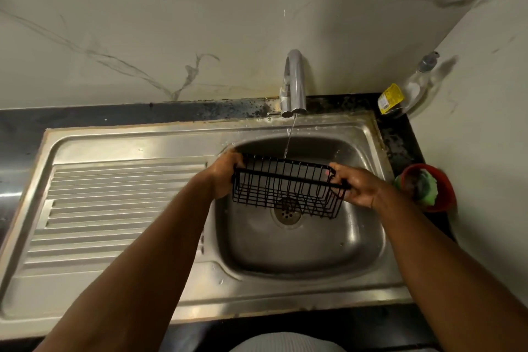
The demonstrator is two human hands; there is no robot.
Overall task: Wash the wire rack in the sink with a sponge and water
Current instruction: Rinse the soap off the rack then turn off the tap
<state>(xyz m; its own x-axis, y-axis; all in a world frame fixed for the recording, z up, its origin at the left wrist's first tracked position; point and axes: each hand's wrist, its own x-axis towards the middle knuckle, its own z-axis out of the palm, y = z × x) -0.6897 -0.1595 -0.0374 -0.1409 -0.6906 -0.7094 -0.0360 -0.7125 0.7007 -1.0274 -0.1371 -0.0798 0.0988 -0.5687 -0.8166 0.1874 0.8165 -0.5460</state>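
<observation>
The fingers [238, 163] of the left hand [224, 180] curled round one short end of the single wire rack [285, 190], and the right hand [358, 187] gripped the other. Its long axis ran left to right between them, above the sink [300, 274] basin, under the tap's [294, 80] one thin stream. One green wad, probably the sponge [427, 186], sat in a red bowl [447, 198] nearer the right hand.

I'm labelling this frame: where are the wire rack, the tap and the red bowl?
wire rack [291, 178], head view, front top bar.
tap [298, 86], head view, curved spout.
red bowl [447, 194], head view, right rim.
</observation>
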